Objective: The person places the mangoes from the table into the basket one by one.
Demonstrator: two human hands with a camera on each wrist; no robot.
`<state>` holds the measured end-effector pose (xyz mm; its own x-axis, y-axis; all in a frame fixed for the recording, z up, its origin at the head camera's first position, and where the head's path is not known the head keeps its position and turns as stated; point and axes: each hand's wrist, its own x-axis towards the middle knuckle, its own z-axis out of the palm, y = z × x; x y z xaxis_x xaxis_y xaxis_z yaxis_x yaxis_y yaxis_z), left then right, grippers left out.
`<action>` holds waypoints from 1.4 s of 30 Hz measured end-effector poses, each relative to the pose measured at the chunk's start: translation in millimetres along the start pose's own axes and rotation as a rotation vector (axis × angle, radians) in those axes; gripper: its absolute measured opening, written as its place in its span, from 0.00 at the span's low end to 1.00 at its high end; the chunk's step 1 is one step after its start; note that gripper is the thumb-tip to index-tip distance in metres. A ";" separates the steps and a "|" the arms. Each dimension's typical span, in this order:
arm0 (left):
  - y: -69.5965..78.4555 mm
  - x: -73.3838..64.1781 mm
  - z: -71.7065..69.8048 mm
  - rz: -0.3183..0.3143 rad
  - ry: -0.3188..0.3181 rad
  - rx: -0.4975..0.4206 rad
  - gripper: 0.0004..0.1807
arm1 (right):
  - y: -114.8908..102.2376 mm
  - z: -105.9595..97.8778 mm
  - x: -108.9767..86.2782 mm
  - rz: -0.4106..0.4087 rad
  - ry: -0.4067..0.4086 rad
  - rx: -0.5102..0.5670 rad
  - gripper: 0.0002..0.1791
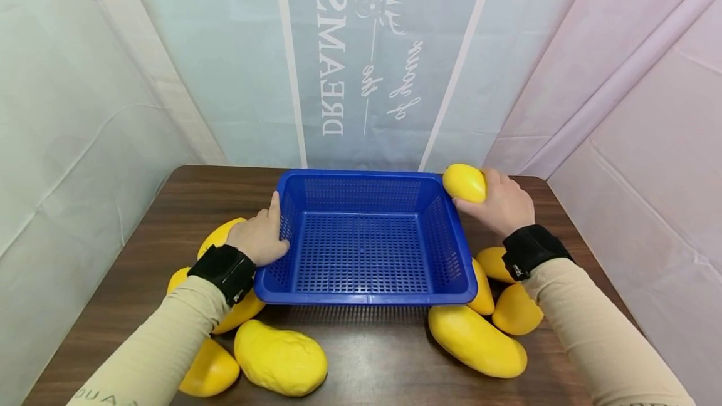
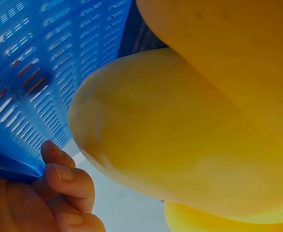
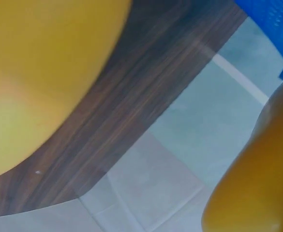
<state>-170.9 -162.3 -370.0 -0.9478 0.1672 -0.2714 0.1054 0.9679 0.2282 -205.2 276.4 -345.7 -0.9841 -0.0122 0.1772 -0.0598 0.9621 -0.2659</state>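
Observation:
A blue perforated plastic basket (image 1: 366, 299) with nothing inside stands on the table. My left hand (image 1: 259, 234) grips its left rim; in the left wrist view the fingertips (image 2: 66, 172) curl beside the basket's slotted wall (image 2: 39, 63). Beyond the basket's far right corner, my right hand (image 1: 506, 203) holds a yellow mango (image 1: 464, 183) just above the rim. That same mango (image 3: 260, 179) fills the lower right of the right wrist view, where the hand itself is hidden. Close under my left wrist lie more mangoes, one large mango (image 2: 180, 135) next to the basket wall.
A lumpy mango (image 1: 280, 358) and several others lie left of the basket, partly behind the left forearm. More mangoes, among them a long mango (image 1: 477, 341), lie at the right. The brown wooden table (image 1: 372, 356) ends at a printed curtain (image 1: 366, 80).

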 end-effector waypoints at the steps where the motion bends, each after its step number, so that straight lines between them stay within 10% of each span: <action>1: 0.4 -0.1 -0.2 0.000 -0.001 -0.001 0.55 | -2.0 -0.7 0.2 -0.006 0.001 0.002 0.45; 42: 0.0 1.1 3.5 -0.010 0.019 -0.006 0.55 | -91.4 -13.4 -8.6 -0.238 -0.043 0.072 0.43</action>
<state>-170.9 -161.5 -373.5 -0.9544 0.1538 -0.2560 0.0939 0.9683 0.2314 -189.0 192.2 -310.3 -0.9470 -0.2493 0.2028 -0.3011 0.9088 -0.2888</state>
